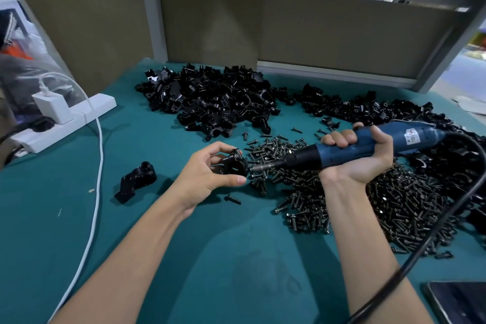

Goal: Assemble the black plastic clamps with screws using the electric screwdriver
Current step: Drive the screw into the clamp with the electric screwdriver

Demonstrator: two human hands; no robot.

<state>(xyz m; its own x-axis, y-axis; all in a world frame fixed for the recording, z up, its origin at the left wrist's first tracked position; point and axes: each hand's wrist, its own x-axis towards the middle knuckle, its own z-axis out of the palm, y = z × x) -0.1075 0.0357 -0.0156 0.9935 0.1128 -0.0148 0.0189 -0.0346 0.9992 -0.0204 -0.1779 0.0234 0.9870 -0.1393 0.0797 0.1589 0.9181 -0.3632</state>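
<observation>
Clamp of black plastic is pinched between the thumb and curled fingers of the left hand, just over the teal table mat. The blue electric screwdriver, clenched in the wrapped fingers of the right hand, points its bit at the clamp's side. Dark screws lie heaped beneath, black clamp parts piled behind.

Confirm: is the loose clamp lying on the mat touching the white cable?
Apart. The head view shows bare teal mat between the loose clamp and the white cable.
</observation>
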